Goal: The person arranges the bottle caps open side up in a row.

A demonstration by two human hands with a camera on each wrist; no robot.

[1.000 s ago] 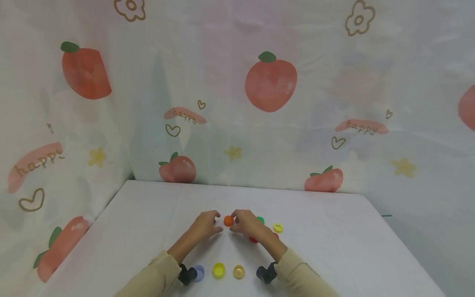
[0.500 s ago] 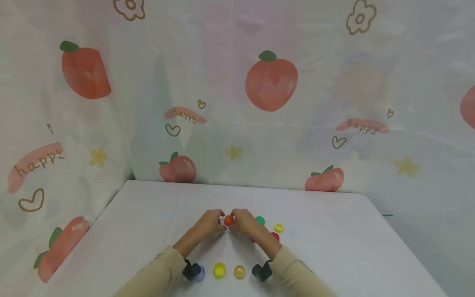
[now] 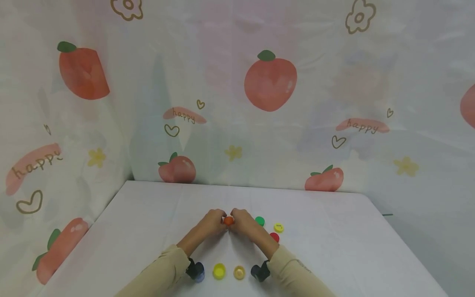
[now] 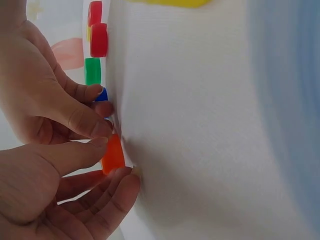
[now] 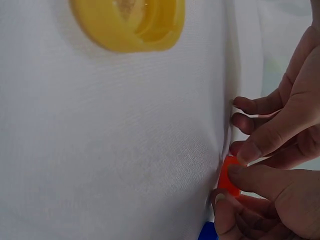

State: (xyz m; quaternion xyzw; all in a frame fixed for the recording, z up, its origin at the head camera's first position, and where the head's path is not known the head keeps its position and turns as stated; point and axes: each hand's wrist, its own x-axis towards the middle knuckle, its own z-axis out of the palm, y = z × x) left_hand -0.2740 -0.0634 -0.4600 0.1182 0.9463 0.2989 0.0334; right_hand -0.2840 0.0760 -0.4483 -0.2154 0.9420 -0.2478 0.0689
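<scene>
An orange cap (image 3: 228,221) is between both hands near the middle of the white table. My left hand (image 3: 212,223) pinches its left side with thumb and fingers; in the left wrist view the thumb lies against the cap's (image 4: 114,156) face. From the other side my right hand (image 3: 243,223) pinches it too, its thumb pressed on the orange surface (image 5: 227,182) in the right wrist view. The two thumbs almost meet. A blue cap (image 4: 102,95) lies beside the right hand's fingers, hidden in the head view.
Right of the hands lie green (image 3: 259,221), yellow (image 3: 278,227) and red (image 3: 274,237) caps. Closer to me stand a light blue cap (image 3: 199,277), a yellow one (image 3: 219,271) and a golden one (image 3: 239,272). A patterned cloth (image 3: 289,156) hangs behind the table (image 3: 326,247).
Both hands have moved inward onto the orange cap, the left hand moving right to reach it. Their fingers have closed around it; the cap has hardly moved.
</scene>
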